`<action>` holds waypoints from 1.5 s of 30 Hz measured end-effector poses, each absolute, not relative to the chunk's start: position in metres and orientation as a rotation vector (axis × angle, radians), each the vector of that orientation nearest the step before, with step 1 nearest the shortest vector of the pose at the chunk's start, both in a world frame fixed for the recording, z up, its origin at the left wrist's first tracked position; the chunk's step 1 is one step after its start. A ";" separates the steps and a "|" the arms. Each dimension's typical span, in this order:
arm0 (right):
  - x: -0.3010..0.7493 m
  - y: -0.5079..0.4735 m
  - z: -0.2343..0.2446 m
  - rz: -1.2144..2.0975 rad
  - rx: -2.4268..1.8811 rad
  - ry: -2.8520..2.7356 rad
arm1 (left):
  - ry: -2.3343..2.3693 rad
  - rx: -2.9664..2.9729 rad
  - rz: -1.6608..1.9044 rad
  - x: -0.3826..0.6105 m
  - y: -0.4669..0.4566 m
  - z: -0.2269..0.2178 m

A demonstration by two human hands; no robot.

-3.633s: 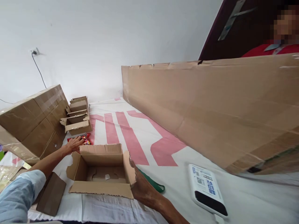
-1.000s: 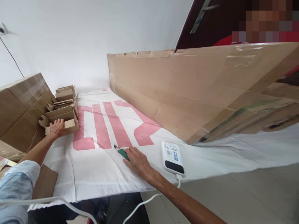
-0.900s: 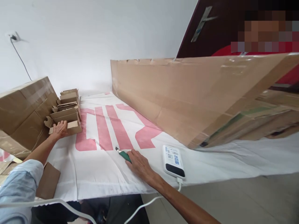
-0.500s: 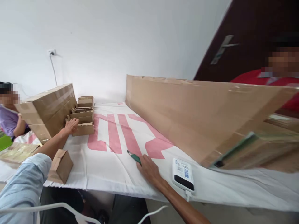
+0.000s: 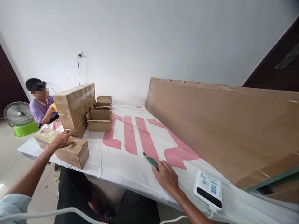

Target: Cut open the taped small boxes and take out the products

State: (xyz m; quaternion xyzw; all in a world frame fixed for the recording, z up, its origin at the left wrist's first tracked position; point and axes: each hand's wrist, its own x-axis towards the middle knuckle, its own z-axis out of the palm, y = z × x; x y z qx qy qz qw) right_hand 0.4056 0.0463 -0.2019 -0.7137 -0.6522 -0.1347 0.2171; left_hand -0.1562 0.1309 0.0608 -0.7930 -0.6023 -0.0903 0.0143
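My left hand (image 5: 62,140) is over the top of a long taped cardboard box (image 5: 83,152) at the table's near left, its fingers stretched out across the lid. The box lies lengthwise along the front edge. In my right hand (image 5: 167,175) is a green box cutter (image 5: 153,162), its tip pointing forward and left, low over the white cloth. Behind the left hand stands a stack of closed, taped cardboard boxes (image 5: 74,105). Beside that stack, small open cardboard boxes (image 5: 99,125) stand in a row, flaps up.
A white device (image 5: 208,186) with a cable lies right of my right hand. A large cardboard sheet (image 5: 210,124) stands upright along the right side. White cloth with pink print (image 5: 130,137) covers the table. A person in purple (image 5: 39,107) sits beyond the left end, near a fan (image 5: 20,114).
My left hand has moved from the open boxes back to the long box near the front edge. My right hand still holds the box cutter. The view has turned left.
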 end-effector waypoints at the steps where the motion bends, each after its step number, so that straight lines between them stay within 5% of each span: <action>1: 0.406 0.046 -0.202 -0.363 -1.983 -1.808 | -1.931 -2.413 -0.259 -0.158 0.121 0.051; 8: 0.405 0.047 -0.204 -0.312 -2.009 -1.789 | -2.113 -2.135 -0.300 -0.084 0.080 0.003; 13: 0.407 0.044 -0.204 -0.241 -2.000 -1.768 | -2.072 -2.259 -0.666 -0.025 0.069 -0.008; 22: 0.403 0.040 -0.186 -0.108 -1.930 -1.698 | -2.228 -2.427 -1.340 -0.091 0.076 -0.021; 31: 0.318 0.045 -0.151 0.579 -1.527 -1.277 | -2.151 -2.462 -2.015 -0.080 0.067 -0.039; 35: 0.251 0.041 -0.135 0.940 -1.224 -1.087 | -2.175 -2.518 -2.079 -0.080 0.064 -0.036; 45: 0.232 0.030 -0.124 0.800 -1.229 -1.106 | -2.333 -2.642 -2.079 -0.084 0.053 -0.033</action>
